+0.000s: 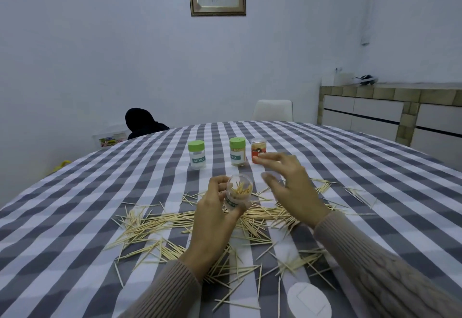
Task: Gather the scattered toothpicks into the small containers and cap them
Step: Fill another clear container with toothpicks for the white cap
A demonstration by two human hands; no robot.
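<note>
My left hand (215,220) has its fingers wrapped around an uncapped clear toothpick jar (238,192), part full, tipped toward me. Right hand (292,187) floats beside it, fingers loose, holding nothing. Loose toothpicks (155,225) everywhere on the checked tabletop (75,217); three capped jars (237,152) stand behind.

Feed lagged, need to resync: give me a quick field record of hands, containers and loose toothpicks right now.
left hand: grips open clear container, tilted, partly filled with toothpicks
right hand: raised beside the container, fingers relaxed, holds nothing visible
capped containers: two green-lidded, one orange jar, upright behind the hands
loose toothpicks: many scattered on the checked tablecloth
white disc: near edge; cap or not, unclear
</note>
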